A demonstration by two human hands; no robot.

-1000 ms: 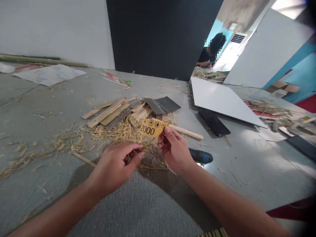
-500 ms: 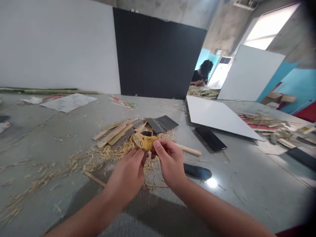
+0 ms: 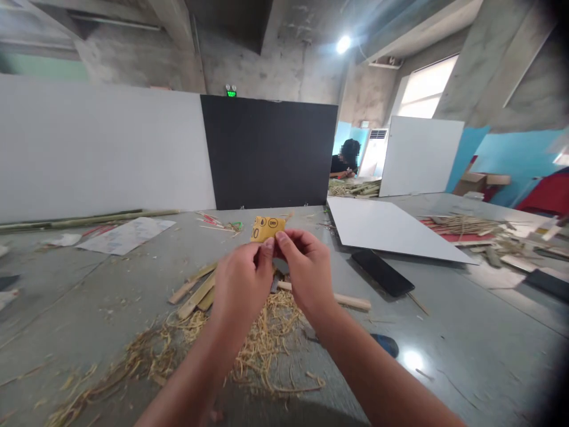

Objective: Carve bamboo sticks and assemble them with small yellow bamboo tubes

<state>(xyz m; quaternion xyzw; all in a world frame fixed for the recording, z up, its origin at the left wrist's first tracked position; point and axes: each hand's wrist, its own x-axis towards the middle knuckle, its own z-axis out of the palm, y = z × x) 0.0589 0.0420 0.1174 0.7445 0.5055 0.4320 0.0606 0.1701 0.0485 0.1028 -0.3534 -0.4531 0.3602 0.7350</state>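
Note:
Both hands meet at the centre of the view, above a pile of shavings. Between their fingertips is a small piece of yellow-backed sandpaper [image 3: 269, 228], printed with "DRY" and a drop sign. My left hand [image 3: 244, 276] pinches its lower edge with the thumb. My right hand [image 3: 309, 270] grips the lower right corner between thumb and fingers. A thin pale tip shows at the sandpaper's upper right; I cannot tell what it belongs to. Bamboo strips [image 3: 195, 293] lie behind my left hand, and curly shavings [image 3: 255, 350] spread below.
To the right are a pale wooden stick [image 3: 351, 301], a black phone [image 3: 383, 273] and a dark handle with a blue end [image 3: 386, 344], partly behind my forearm. A white board [image 3: 395, 228] lies beyond. Upright panels [image 3: 271, 154] close the back; a person [image 3: 349, 157] sits past them.
The view has tilted up. My hands have risen in front of the pile, and the sandpaper, curled before, now looks flatter, with its printed side towards me.

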